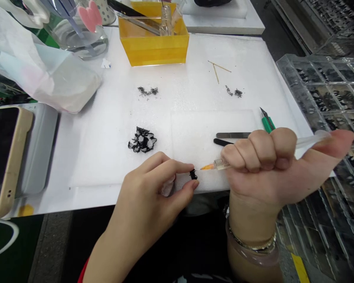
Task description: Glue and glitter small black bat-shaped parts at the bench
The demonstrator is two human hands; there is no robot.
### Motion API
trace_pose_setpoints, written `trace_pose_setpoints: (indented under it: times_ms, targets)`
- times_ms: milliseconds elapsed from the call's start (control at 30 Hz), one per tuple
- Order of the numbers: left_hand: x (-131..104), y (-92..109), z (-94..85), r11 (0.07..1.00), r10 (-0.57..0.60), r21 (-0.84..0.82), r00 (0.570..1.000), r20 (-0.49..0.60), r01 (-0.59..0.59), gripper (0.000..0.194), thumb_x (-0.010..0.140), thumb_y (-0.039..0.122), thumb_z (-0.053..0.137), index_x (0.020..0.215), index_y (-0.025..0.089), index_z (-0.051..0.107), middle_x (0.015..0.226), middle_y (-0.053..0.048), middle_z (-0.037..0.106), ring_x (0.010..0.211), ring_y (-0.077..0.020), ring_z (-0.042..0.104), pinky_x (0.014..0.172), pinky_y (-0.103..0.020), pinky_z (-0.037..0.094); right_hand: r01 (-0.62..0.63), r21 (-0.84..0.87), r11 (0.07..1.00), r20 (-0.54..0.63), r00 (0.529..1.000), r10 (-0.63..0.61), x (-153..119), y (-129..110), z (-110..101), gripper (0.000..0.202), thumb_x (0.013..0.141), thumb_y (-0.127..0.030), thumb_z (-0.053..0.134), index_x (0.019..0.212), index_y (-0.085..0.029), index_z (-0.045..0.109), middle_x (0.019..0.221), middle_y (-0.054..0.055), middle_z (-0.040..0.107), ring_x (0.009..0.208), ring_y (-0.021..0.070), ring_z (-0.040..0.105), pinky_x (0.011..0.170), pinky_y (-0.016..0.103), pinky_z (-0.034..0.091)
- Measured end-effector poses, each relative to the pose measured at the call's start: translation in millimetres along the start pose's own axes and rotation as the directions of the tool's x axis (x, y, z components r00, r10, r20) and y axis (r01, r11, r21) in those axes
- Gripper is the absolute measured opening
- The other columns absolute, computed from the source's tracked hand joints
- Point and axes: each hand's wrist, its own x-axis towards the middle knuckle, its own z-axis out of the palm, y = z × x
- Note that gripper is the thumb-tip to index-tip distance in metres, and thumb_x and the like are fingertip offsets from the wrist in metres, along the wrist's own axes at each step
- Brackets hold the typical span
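Pinching a tiny black piece point(193, 174) between thumb and first finger, the left hand point(153, 184) holds it low in the middle of the frame, just above the near edge of the white foam mat point(177, 98). The fingers are closed together on it. The right hand point(265, 165) is curled in a tight fist around a clear syringe point(221, 164), with the thumb resting on the back end at the far right. The orange tip point(208, 167) points left and sits just beside the black piece, nearly touching it. The piece looks very light and thin, and probably bends or snaps easily, so a soft pinch at its sides seems best, leaving the end free for the tip. It is small enough to slip away if the fingers loosen. The syringe looks stiff and smooth and sits steady in a full fist. A little heap of the same black pieces point(142, 140) lies on the mat left of middle. A yellow box point(153, 47) stands at the top, and clear trays point(327, 90) fill the right side.
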Motion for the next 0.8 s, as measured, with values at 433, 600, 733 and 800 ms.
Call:
trace_pose_setpoints:
  times_ms: [433, 600, 733, 800]
  targets:
    - [1, -1, 1.4, 1.000, 0.011, 0.013, 1.000, 0.002, -0.011, 0.018, 0.075, 0.014, 0.071, 0.092, 0.021, 0.069, 0.068, 0.005, 0.052, 0.051, -0.0051, 0.045, 0.047, -0.018, 0.037, 0.039, 0.021, 0.999, 0.004, 0.999, -0.039, -2, 0, 1, 0.063, 0.075, -0.071, -0.020, 0.049, -0.020, 0.005, 0.042, -0.006, 0.011, 0.037, 0.0075, 0.013, 0.038, 0.026, 0.020]
    - [-2, -1, 0.9, 1.000, 0.015, 0.019, 1.000, 0.008, -0.015, 0.017, 0.077, 0.015, 0.070, 0.092, 0.022, 0.069, 0.069, 0.005, 0.052, 0.052, -0.0053, 0.046, 0.047, -0.018, 0.037, 0.054, -0.008, 0.999, 0.011, 0.998, -0.054, 2, 0, -1, 0.063, 0.085, -0.067, -0.008, 0.048, -0.018, 0.007, 0.043, -0.006, 0.012, 0.037, 0.0070, 0.013, 0.038, 0.025, 0.022]
    - [-2, -1, 0.6, 1.000, 0.011, 0.029, 1.000, -0.001, -0.011, 0.018, 0.076, 0.015, 0.070, 0.093, 0.022, 0.069, 0.068, 0.005, 0.051, 0.052, -0.0056, 0.045, 0.048, -0.019, 0.038, 0.109, -0.132, 0.985, 0.074, 0.992, -0.100, -8, 2, 1, 0.062, 0.093, -0.058, 0.016, 0.048, -0.016, 0.009, 0.042, -0.006, 0.016, 0.039, 0.0061, 0.015, 0.040, 0.023, 0.026]
    - [-2, 0, 0.8, 1.000, 0.012, 0.025, 1.000, -0.001, -0.012, 0.018, 0.077, 0.014, 0.069, 0.093, 0.021, 0.069, 0.068, 0.005, 0.051, 0.052, -0.0057, 0.046, 0.048, -0.019, 0.038, 0.171, -0.244, 0.955, 0.108, 0.983, -0.148, -25, 5, 7, 0.059, 0.093, -0.047, 0.035, 0.047, -0.016, 0.014, 0.043, -0.005, 0.027, 0.042, 0.0067, 0.027, 0.046, 0.025, 0.033]
